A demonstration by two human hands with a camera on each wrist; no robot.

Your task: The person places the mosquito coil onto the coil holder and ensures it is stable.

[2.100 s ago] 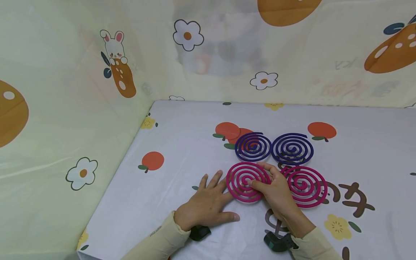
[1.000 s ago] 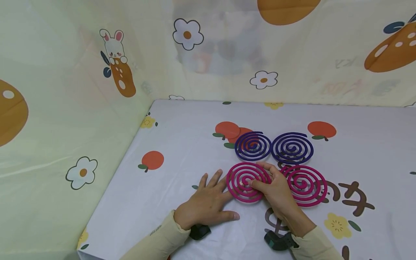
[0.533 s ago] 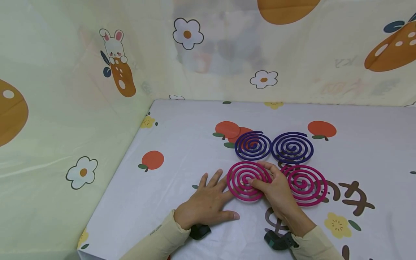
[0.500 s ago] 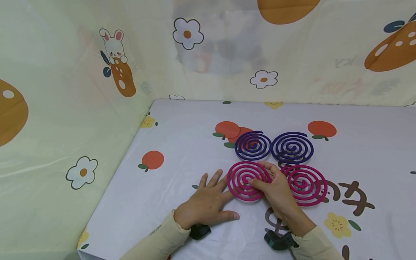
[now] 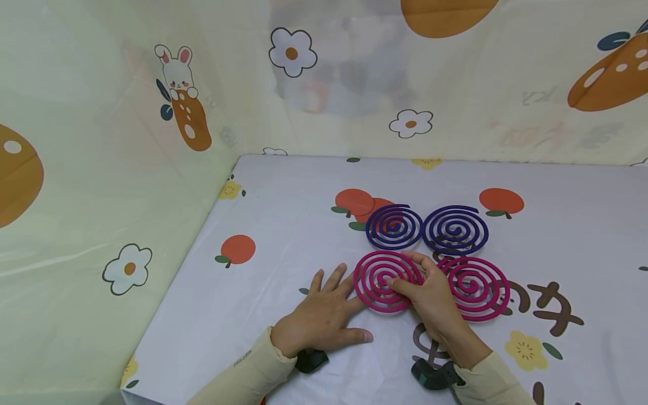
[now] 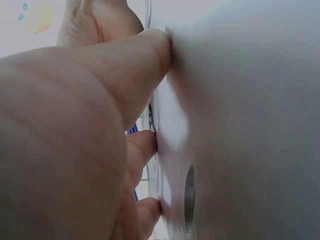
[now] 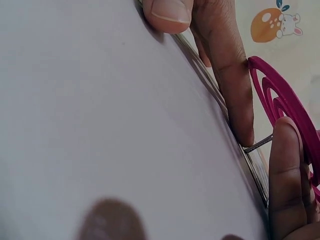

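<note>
My right hand (image 5: pixel 432 295) pinches a pink mosquito coil (image 5: pixel 372 301) at its right side, thumb on top near the centre. In the right wrist view this coil (image 7: pixel 285 95) is raised off the table, with a thin metal pin (image 7: pixel 259 144) below it. My left hand (image 5: pixel 324 323) lies spread on the tablecloth, its index finger reaching under the coil's left edge, beside the pin. A second pink mosquito coil (image 5: pixel 481 309) lies just right of my right hand. Two dark blue mosquito coils (image 5: pixel 394 243) (image 5: pixel 455 247) lie side by side behind.
A white tablecloth (image 5: pixel 278 225) printed with fruit, flowers and lettering covers the table. A cream sheet (image 5: pixel 349 135) with rabbit and carrot prints rises behind and on the left (image 5: pixel 76 225). Dark wrist devices (image 5: pixel 311 361) (image 5: pixel 435 376) sit at both cuffs.
The held pink coil has shifted very slightly up and to the right. Both hands stay almost where they were, and the other coils have not moved.
</note>
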